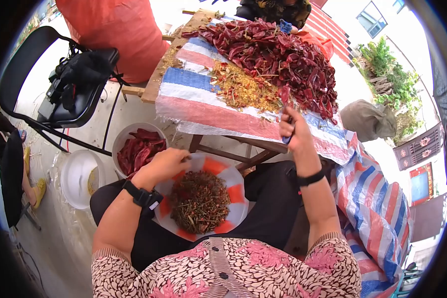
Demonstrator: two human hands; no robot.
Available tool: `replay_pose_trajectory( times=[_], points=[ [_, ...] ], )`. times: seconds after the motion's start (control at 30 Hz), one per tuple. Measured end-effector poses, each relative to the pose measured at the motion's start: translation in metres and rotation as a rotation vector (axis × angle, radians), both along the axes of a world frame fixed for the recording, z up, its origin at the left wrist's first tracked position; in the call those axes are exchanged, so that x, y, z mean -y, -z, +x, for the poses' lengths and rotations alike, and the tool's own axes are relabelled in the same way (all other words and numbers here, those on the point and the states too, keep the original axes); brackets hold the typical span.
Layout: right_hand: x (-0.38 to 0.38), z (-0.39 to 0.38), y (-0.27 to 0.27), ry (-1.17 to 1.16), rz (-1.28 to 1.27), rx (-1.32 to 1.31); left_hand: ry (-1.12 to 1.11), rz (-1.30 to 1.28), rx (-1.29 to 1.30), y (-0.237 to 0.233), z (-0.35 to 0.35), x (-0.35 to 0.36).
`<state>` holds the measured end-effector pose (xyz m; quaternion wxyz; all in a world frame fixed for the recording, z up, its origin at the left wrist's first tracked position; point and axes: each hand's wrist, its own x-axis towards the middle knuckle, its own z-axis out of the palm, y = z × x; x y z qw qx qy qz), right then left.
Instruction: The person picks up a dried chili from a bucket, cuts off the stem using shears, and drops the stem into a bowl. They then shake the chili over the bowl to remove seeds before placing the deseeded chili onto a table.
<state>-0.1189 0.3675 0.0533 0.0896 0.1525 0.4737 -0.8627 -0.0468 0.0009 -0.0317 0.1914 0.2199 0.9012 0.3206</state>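
My right hand (294, 130) is closed around a small dark-blue-handled tool (286, 139) at the near edge of the table. A dried red chili (284, 94) shows right at the fingertips. Behind it spreads a big heap of dried red chilies (278, 54), with yellow seeds and bits (246, 89) beside it. My left hand (165, 164) hovers over the rim of an orange-and-white basin (237, 193) on my lap, fingers curled together; I cannot tell what they hold. Stems and scraps (201, 201) fill the basin's middle. Left of that hand, a white bucket (118, 144) holds red chili pods (143, 148).
A striped woven sheet (203, 107) covers the wooden table (151, 92). An empty-looking white tub (77, 181) stands on the floor at left, near a black folding chair (72, 114). A large red sack (114, 35) and another person (275, 10) are at the back.
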Motion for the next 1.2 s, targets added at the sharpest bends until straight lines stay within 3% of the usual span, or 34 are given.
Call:
replay_pose_trajectory(
  times=[0.17,0.37,0.57,0.8,0.9,1.03,1.07,1.17,1.2],
  points=[
    [0.098,0.091,0.022,-0.255,0.198,-0.064,-0.066,0.8,0.348,-0.028,0.007,-0.021],
    [0.15,0.129,0.054,-0.366,0.396,-0.242,-0.065,1.169,0.478,-0.034,0.004,-0.022],
    [0.154,0.118,0.039,-0.152,0.366,-0.279,-0.079,1.141,0.385,-0.03,0.005,-0.016],
    [0.173,0.093,0.032,-0.248,0.472,-0.495,-0.194,0.971,0.261,-0.03,0.009,-0.014],
    [0.172,0.086,0.042,-0.195,0.75,-0.734,-0.187,0.815,0.18,-0.034,0.009,-0.012],
    [0.17,0.084,0.043,-0.12,1.231,-1.264,-0.113,0.961,0.262,-0.01,0.004,-0.022],
    [0.17,0.082,0.042,-0.132,1.253,-1.332,-0.102,1.005,0.308,-0.006,0.004,-0.023],
    [0.169,0.079,0.045,-0.166,1.216,-1.184,-0.065,0.956,0.487,-0.015,0.007,-0.019],
    [0.168,0.078,0.045,-0.225,1.036,-0.998,-0.054,0.911,0.551,-0.023,0.009,-0.016]
  ],
)
